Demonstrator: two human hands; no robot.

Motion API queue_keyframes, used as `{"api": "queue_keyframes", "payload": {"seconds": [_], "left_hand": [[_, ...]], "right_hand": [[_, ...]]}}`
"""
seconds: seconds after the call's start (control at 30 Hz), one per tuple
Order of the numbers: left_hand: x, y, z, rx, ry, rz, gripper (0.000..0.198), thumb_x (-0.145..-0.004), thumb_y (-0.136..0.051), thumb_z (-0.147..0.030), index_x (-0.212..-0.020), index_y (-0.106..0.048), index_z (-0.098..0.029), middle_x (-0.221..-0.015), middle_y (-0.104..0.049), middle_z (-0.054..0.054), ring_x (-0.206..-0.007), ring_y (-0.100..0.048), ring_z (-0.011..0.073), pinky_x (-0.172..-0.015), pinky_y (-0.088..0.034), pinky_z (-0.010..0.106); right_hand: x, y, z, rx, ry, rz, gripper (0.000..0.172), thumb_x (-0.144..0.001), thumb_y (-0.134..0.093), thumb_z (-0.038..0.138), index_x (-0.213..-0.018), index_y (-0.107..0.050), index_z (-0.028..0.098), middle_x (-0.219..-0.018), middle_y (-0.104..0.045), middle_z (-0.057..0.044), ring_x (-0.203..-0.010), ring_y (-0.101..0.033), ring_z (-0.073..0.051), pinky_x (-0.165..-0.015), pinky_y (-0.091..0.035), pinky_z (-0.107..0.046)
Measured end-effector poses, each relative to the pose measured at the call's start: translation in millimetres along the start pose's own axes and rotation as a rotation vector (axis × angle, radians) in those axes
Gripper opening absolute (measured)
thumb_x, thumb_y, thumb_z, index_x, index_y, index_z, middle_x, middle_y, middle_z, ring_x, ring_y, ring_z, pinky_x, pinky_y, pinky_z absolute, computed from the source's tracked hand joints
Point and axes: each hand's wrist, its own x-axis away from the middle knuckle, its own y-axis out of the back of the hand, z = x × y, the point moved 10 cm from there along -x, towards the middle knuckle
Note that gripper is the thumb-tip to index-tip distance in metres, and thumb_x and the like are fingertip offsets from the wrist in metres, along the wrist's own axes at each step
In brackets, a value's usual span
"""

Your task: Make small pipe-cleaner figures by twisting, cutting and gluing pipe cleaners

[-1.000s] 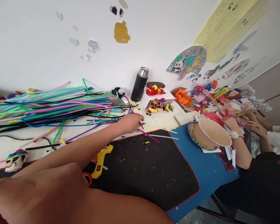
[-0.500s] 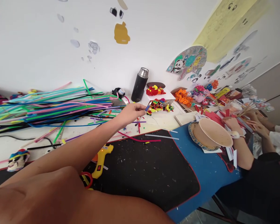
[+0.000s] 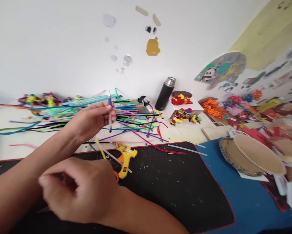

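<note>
A blue and clear pen (image 3: 109, 112) stands nearly upright between the fingers of my left hand (image 3: 93, 118), which is raised over the pipe cleaners (image 3: 128, 109). Close to the camera, my right hand (image 3: 81, 190) is curled with thumb and fingertips together; what it holds, if anything, is hidden. A yellow glue gun (image 3: 126, 162) lies on the black mat (image 3: 170, 182), beyond my right hand. Part of a red handle (image 3: 116, 176) shows beside the gun.
A black flask (image 3: 165, 94) stands by the wall, next to a white box (image 3: 198, 107) with small pipe-cleaner figures. A bowl (image 3: 259, 154) rests on the blue surface (image 3: 216, 169). At the right edge are another person's hand and wrist (image 3: 285, 151).
My left hand has drawn back leftward from the small figures with the pen, now held upright. My right hand has come into view in front. The view has shifted left.
</note>
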Motion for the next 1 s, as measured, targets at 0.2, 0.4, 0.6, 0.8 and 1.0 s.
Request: {"api": "queue_keyframes", "payload": {"seconds": [0.2, 0.4, 0.6, 0.8, 1.0], "left_hand": [[78, 75.6, -25, -0.195, -0.028, -0.18, 0.027, -0.078, -0.09, -0.027, -0.087, -0.067, -0.016, -0.069, -0.068, 0.0, -0.066, -0.061, 0.0135, -0.064, -0.051, 0.023], [113, 88.8, -19, -0.335, -0.005, -0.124, 0.028, -0.089, -0.084, -0.037, -0.103, -0.067, -0.019, -0.072, -0.067, -0.002, -0.065, -0.058, 0.0143, -0.062, -0.047, 0.025], [121, 77.5, -23, -0.469, -0.069, 0.001, 0.034, -0.094, -0.076, -0.05, -0.109, -0.067, -0.021, -0.08, -0.068, 0.001, -0.069, -0.06, 0.0166, -0.062, -0.046, 0.028], [135, 87.7, -14, -0.577, -0.112, -0.036, 0.043, -0.099, -0.066, -0.062, -0.093, -0.063, -0.02, -0.073, -0.059, -0.002, -0.062, -0.049, 0.0124, -0.058, -0.039, 0.025], [139, 63.2, -7, -0.543, -0.129, 0.039, 0.048, -0.093, -0.074, -0.063, -0.113, -0.065, -0.02, -0.08, -0.066, 0.0, -0.07, -0.06, 0.0167, -0.064, -0.049, 0.029]], "right_hand": [[-11, 22, 3, -0.292, -0.04, -0.085, 0.021, -0.097, -0.066, 0.037, -0.09, -0.075, 0.02, -0.06, -0.058, 0.004, -0.051, -0.05, -0.011, -0.055, -0.041, -0.024], [-12, 13, -19, -0.373, -0.164, -0.083, 0.022, -0.095, -0.067, 0.039, -0.086, -0.07, 0.019, -0.06, -0.051, 0.005, -0.053, -0.041, -0.011, -0.05, -0.031, -0.024], [-17, 4, -47, -0.487, -0.251, -0.076, 0.031, -0.092, -0.073, 0.05, -0.088, -0.069, 0.02, -0.057, -0.043, 0.008, -0.048, -0.03, -0.008, -0.045, -0.023, -0.023], [-19, 6, -64, -0.616, -0.364, -0.144, 0.038, -0.081, -0.082, 0.055, -0.085, -0.069, 0.02, -0.049, -0.036, 0.012, -0.041, -0.025, -0.006, -0.04, -0.019, -0.021], [-15, -1, -62, -0.679, -0.385, -0.126, 0.033, -0.083, -0.081, 0.05, -0.086, -0.07, 0.019, -0.047, -0.036, 0.012, -0.038, -0.024, -0.005, -0.037, -0.016, -0.019]]}}
